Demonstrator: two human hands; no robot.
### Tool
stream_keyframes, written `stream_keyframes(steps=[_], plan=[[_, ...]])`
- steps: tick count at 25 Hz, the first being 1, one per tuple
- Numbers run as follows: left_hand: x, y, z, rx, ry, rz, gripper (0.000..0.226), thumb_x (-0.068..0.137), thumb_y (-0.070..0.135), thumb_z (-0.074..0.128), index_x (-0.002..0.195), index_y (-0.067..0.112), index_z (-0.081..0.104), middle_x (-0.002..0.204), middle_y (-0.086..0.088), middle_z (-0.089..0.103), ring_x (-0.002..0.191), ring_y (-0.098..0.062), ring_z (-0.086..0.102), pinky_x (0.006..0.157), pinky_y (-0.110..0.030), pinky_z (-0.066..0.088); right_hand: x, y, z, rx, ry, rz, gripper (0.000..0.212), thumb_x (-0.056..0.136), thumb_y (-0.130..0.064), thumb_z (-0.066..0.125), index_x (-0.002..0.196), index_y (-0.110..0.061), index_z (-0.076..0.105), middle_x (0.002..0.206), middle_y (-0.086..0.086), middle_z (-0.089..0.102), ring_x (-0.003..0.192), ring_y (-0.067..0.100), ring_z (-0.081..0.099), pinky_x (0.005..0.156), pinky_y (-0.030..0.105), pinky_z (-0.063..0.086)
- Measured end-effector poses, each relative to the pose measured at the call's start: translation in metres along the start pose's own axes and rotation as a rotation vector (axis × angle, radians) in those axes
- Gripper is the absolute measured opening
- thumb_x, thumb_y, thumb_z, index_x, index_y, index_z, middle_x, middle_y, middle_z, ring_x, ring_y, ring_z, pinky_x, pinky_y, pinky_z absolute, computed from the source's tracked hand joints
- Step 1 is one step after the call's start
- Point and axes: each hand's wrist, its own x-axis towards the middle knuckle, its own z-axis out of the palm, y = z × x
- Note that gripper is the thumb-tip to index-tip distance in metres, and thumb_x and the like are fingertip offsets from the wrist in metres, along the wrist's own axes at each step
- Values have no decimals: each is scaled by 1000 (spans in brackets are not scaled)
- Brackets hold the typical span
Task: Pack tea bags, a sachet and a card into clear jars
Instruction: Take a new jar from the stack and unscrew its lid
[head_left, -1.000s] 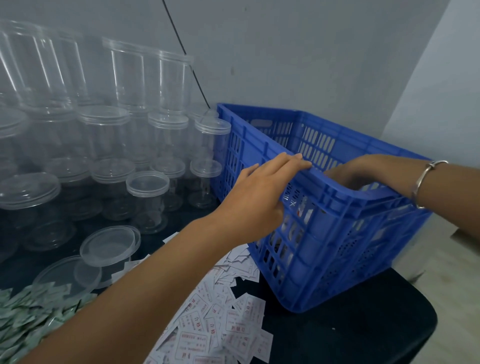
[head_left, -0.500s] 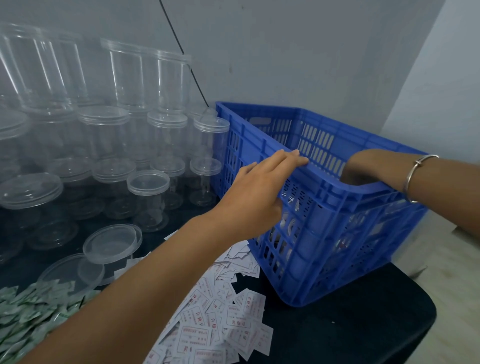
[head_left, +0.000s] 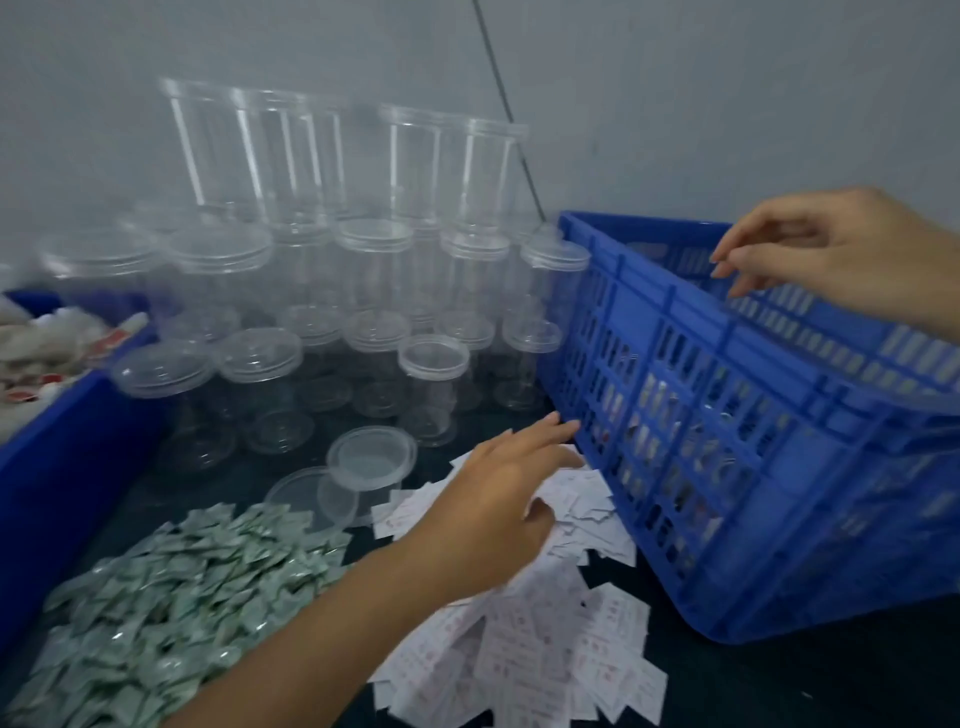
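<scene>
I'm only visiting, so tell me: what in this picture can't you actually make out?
All in the head view:
- Contents of the blue crate: only glimpsed through its slotted wall.
- Print on the white cards: blurred and too small to read.
- Labels on the green sachets: blurred.
- Blue bin: cut off by the left edge.
- Whether the left hand touches a card: hidden under the hand itself.

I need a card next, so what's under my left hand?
White cards with red print lie heaped under the left hand, reaching the blue crate. The hand hides the cards beneath its palm, and whether it touches them cannot be told.
</scene>
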Motion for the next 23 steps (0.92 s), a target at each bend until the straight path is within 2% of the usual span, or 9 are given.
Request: stream_keyframes(steps=[2,4,7,9,11,13,17,19,23], plan=[[-28,-25,-10,-118,99,-184,37,93,-2,50,118,23,61,147,17,39,140,7,21,113,-11,18,1,-34,30,-100,-133,-101,12,92,-20,66,86,-29,70,84,-13,74,74,-7,68,71,10,52],[-57,-42,-17,-208,211,-316,38,91,-6,50,104,28,62,135,22,48,131,6,36,103,-4,26,11,-57,75,-259,-299,-157,5,90,-33,65,90,-36,69,90,-23,70,85,-9,64,76,16,48],[-96,-60,-25,-241,306,-437,43,86,-13,50,93,27,63,123,19,56,119,4,48,99,-8,36,42,-61,159,-352,-516,-90,23,96,-38,63,116,-27,66,119,-6,67,111,13,62,98,34,48],[-112,-66,-29,-237,317,-491,44,85,-14,50,89,29,63,120,21,55,115,13,46,98,-6,35,63,-54,209,-320,-542,68,54,98,-46,58,146,-26,45,150,11,41,137,30,44,114,40,36],[-122,-67,-34,-240,320,-521,44,86,-12,50,87,31,62,120,25,52,114,22,39,98,-6,34,74,-46,252,-154,-484,228,72,97,-53,55,158,-36,21,164,18,3,151,38,17,121,46,20],[-131,-70,-37,-258,321,-532,44,87,-9,49,87,33,62,122,30,49,117,24,34,94,2,29,78,-40,285,-31,-381,316,73,96,-55,57,156,-34,23,164,20,0,150,41,15,120,49,21],[-138,-70,-37,-275,325,-505,39,89,-7,51,91,29,65,124,32,48,118,28,31,86,8,24,74,-36,309,-5,-62,342,52,92,-49,66,126,-17,43,139,21,36,111,37,53,88,40,48],[-139,-65,-36,-278,320,-491,35,89,-6,52,94,27,65,125,31,49,118,29,30,87,8,23,67,-39,301,-10,17,321,48,89,-46,71,116,-16,45,133,18,42,100,32,55,78,36,48],[-144,-51,-39,-315,365,-443,33,90,3,58,101,33,62,121,36,51,119,26,34,91,5,25,35,-57,255,105,175,175,60,78,-54,78,120,-22,49,128,7,47,100,17,50,78,31,44]])
